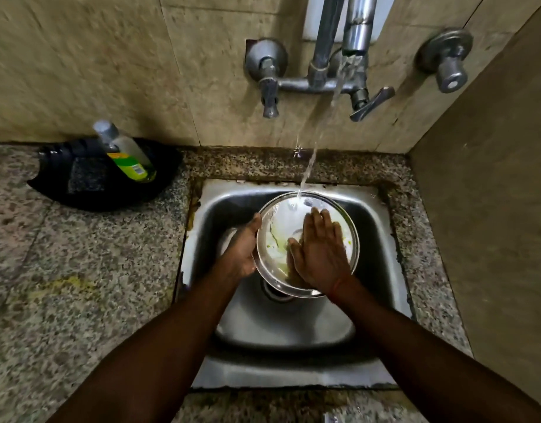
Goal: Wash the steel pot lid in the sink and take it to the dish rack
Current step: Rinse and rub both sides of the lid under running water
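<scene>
The round steel pot lid (278,236) is held over the steel sink (382,227), its hollow side facing me, with greenish soapy streaks on it. My left hand (241,248) grips the lid's left rim. My right hand (319,254) lies flat on the lid's inner face, fingers spread and pointing away from me. Water runs from the tap spout (354,29) and lands on the lid's far edge. The sink drain sits partly hidden beneath the lid.
A black tray (89,184) on the granite counter at the left holds a green-labelled dish soap bottle (125,154) and a dark scrub pad. Tap valves (267,83) project from the tiled wall. A side wall (492,209) stands close on the right.
</scene>
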